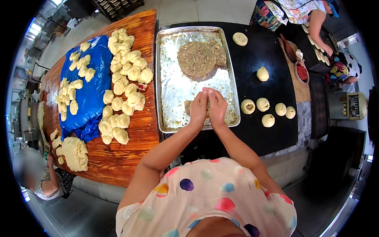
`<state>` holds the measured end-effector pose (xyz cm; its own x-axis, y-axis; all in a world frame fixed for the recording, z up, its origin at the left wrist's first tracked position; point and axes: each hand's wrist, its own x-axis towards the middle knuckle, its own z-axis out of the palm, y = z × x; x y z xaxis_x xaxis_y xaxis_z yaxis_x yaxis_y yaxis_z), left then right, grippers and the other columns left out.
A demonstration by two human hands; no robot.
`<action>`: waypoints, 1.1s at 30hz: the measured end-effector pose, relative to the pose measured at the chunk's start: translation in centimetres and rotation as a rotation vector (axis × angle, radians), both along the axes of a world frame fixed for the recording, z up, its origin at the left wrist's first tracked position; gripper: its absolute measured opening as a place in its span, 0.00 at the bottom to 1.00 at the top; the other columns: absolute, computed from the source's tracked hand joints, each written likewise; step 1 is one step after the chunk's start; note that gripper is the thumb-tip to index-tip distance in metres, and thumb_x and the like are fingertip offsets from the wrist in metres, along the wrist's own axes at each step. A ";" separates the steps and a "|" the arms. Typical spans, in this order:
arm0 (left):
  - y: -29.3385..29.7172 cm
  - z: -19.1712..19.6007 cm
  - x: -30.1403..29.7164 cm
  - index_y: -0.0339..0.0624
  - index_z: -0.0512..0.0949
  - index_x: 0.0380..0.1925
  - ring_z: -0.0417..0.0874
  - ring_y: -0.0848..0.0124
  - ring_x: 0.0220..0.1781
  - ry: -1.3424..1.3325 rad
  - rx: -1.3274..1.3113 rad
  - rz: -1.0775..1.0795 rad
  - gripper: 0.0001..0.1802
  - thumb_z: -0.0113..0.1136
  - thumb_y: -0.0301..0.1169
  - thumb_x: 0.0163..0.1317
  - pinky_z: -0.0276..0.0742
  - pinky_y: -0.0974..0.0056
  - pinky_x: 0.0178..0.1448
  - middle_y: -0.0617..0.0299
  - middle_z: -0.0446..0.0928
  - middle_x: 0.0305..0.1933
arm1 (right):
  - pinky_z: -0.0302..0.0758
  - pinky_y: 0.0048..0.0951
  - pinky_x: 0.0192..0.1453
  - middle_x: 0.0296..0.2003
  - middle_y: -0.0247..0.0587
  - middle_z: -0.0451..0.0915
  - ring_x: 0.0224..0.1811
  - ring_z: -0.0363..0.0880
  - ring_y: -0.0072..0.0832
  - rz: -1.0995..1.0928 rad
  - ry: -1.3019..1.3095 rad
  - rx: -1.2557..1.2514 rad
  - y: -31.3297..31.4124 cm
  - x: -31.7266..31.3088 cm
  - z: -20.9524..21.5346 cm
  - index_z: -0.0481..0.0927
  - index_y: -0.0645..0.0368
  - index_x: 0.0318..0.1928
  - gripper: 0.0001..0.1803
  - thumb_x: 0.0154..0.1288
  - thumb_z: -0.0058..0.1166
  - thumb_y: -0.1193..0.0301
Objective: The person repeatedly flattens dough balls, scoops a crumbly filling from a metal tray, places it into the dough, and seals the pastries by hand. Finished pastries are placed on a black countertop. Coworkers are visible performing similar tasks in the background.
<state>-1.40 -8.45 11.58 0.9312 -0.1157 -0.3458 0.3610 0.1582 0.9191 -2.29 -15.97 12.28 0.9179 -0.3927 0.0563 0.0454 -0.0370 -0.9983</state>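
Note:
My left hand (198, 109) and my right hand (217, 109) meet over the near half of a metal tray (169, 93). Their fingertips press together and both hands are closed; whatever lies between the palms is hidden. Partly behind my left hand is a small lump of brown filling (187, 106) on the tray. Farther back on the same tray sits a big rounded mound of brown, speckled filling (195, 57). To the right, on a black work surface, one dough ball (247, 106) shows a dark opening at its top, and several closed dough balls (263, 104) lie near it.
Left is a wooden table (138, 158) with many coiled dough pieces (134, 73), a blue plastic-covered slab (94, 94) and a large dough lump (75, 154). A co-worker's arm (317, 31) reaches in at the far right, near a bowl of red stuff (302, 73). Another person (49, 181) is at lower left.

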 end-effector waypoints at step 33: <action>1.2 3.0 -5.1 0.40 0.76 0.47 0.79 0.76 0.45 -0.001 -0.384 -0.017 0.16 0.54 0.41 0.71 0.78 0.66 0.50 0.64 0.79 0.42 | 0.62 0.29 0.68 0.59 0.43 0.74 0.62 0.70 0.28 0.016 -0.102 0.232 0.7 -5.9 2.5 0.70 0.66 0.64 0.20 0.75 0.40 0.75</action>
<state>-6.52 -7.27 14.57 0.9283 -0.2522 -0.2732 0.3655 0.4846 0.7947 -8.24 -15.30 14.78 0.9184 -0.3911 0.0592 0.1450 0.1938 -0.9703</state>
